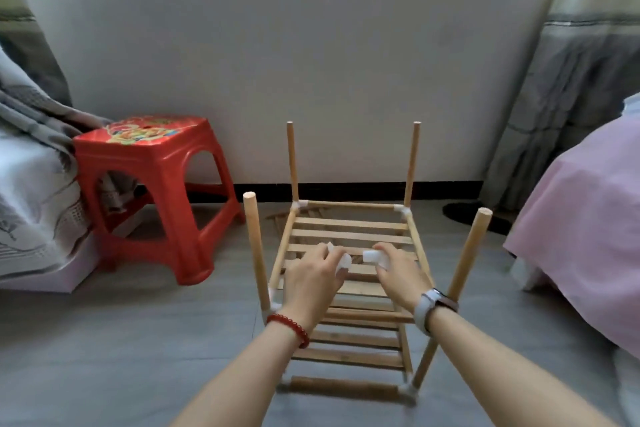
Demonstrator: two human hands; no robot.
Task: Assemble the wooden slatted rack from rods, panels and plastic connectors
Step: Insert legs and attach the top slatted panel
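A partly built wooden rack [349, 229] stands on the floor in front of me, with two slatted shelves one above the other. Several bare rods rise from its corners, the near-left one [255, 253] and near-right one [469, 253] closest to me. White plastic connectors [400, 209] join the corners. Both hands hover above the upper shelf. My left hand [313, 282] holds white plastic connectors [344, 260] in its curled fingers. My right hand [398, 270] grips another white connector [372, 256] just to the right of them.
A red plastic stool [152, 191] stands at the left against a bed with grey bedding [31, 163]. A pink-covered bed [588, 236] lies at the right. The grey wall [311, 62] is behind the rack. More wooden pieces [277, 218] lie on the floor behind it.
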